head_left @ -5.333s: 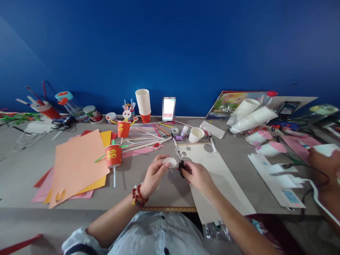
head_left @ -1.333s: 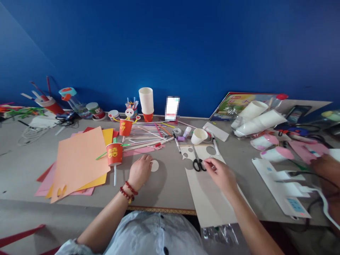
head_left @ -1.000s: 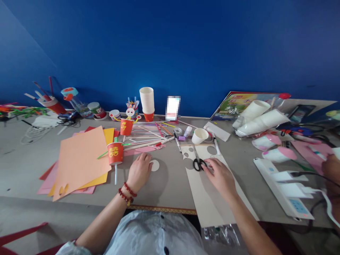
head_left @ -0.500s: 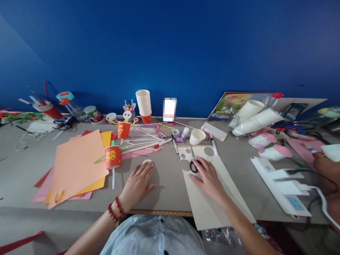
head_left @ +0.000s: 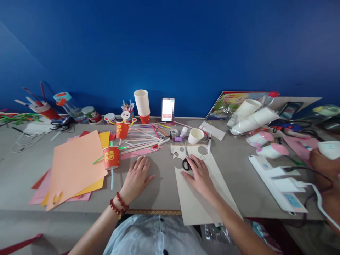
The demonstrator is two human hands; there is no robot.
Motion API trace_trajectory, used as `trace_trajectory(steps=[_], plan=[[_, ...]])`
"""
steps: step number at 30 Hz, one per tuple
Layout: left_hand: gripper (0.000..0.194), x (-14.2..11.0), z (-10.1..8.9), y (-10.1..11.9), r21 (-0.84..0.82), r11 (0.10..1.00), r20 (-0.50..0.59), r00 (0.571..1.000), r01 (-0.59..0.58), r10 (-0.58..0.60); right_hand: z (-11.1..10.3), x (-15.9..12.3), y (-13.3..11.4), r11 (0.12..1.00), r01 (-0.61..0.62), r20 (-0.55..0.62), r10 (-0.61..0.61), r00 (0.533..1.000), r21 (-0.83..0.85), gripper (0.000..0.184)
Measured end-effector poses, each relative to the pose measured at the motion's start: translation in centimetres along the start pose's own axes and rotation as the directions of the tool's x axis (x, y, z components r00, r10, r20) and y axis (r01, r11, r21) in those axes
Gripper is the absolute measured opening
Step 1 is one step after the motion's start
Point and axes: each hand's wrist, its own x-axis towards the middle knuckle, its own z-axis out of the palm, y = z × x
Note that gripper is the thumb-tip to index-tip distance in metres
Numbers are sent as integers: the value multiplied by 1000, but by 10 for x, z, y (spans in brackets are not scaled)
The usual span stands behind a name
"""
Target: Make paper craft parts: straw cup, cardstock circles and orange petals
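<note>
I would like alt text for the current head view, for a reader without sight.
A person's left hand rests over part of a white disc, and the right hand partly covers black-handled scissors on a white sheet with round holes. Peach paper, red cups and straws share the table.

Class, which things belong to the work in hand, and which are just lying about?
Seemingly in use: white disc, partly under left hand; scissors, holed white sheet, partly under right hand.

Likely lying about: peach paper, bagged cups, power strip.
</note>
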Motion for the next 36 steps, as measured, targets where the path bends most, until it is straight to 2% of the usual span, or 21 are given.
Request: trace_trajectory(steps=[2, 5, 9, 11, 13, 16, 18, 21, 23, 25, 28, 32, 36], plan=[[50, 2, -3, 10, -28, 998, 32, 998, -48, 49, -3, 2, 2, 999, 1, -2, -1, 1000, 45, 54], [54, 6, -5, 30, -106, 971, 97, 969, -216, 227, -16, 11, 15, 992, -41, -34, 46, 998, 116, 48], [66, 12, -1, 58, -191, 898, 137, 896, -395, 423, -39, 33, 52, 962, -228, -97, 244, 965, 150, 44], [71, 14, 4, 67, -202, 876, 149, 870, -439, 470, -46, 44, 73, 928, -345, -97, 360, 928, 141, 41], [73, 16, 11, 71, -195, 869, 156, 860, -455, 485, -49, 54, 91, 906, -416, -65, 421, 905, 85, 39], [74, 18, 17, 72, -153, 876, 154, 864, -458, 479, -49, 63, 101, 904, -426, -62, 424, 904, -35, 39], [74, 19, 19, 70, -114, 875, 155, 861, -471, 484, -48, 65, 95, 923, -378, -114, 370, 922, -65, 38], [74, 19, 20, 69, -72, 873, 162, 858, -482, 487, -45, 70, 66, 966, -257, -126, 259, 958, 33, 32], [76, 19, 20, 69, -59, 878, 162, 863, -476, 479, -41, 79, 38, 985, -142, -24, 145, 989, 102, 26], [78, 19, 21, 71, -49, 881, 161, 867, -470, 471, -32, 92, 10, 995, -69, 111, 62, 992, 68, 25], [79, 17, 21, 72, -43, 884, 161, 870, -466, 466, -12, 117, -20, 998, -58, 150, 54, 987, 24, 29], [80, 16, 20, 72, -48, 885, 164, 870, -463, 465, 13, 140, -32, 996, -92, 161, 92, 983, -7, 39], [79, 16, 20, 71, -52, 888, 164, 874, -456, 458, 18, 141, -30, 984, -89, 148, 66, 987, 153, 44]])
